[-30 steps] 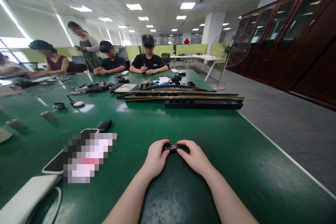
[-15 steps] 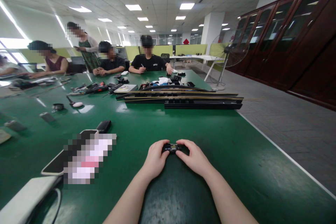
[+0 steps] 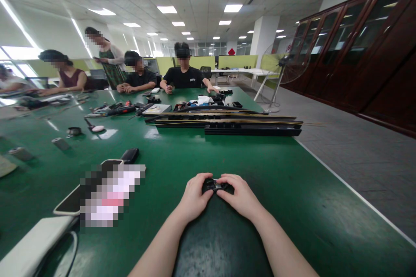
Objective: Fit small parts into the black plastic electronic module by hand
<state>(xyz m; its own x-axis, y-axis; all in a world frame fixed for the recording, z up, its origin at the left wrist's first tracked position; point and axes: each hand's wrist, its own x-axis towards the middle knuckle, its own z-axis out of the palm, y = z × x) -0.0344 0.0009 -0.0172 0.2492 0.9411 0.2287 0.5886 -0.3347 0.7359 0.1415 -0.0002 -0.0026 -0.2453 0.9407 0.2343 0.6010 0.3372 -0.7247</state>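
Note:
A small black part (image 3: 215,185) with a metal middle rests on the green table (image 3: 279,181) right in front of me. My left hand (image 3: 194,198) grips its left end with curled fingers. My right hand (image 3: 239,196) pinches its right end, fingertips pressed over the top. Both hands sit close together and hide most of the part.
A phone (image 3: 69,202), a dark oval case (image 3: 129,155) and a white box (image 3: 30,246) lie to my left. Long black rails (image 3: 250,129) with thin rods cross the table's middle. Tools lie beyond them. Several people sit at the far end. The table's edge runs along the right.
My fingers have closed in over the small part, covering more of it. The person at the far end has shifted their arms.

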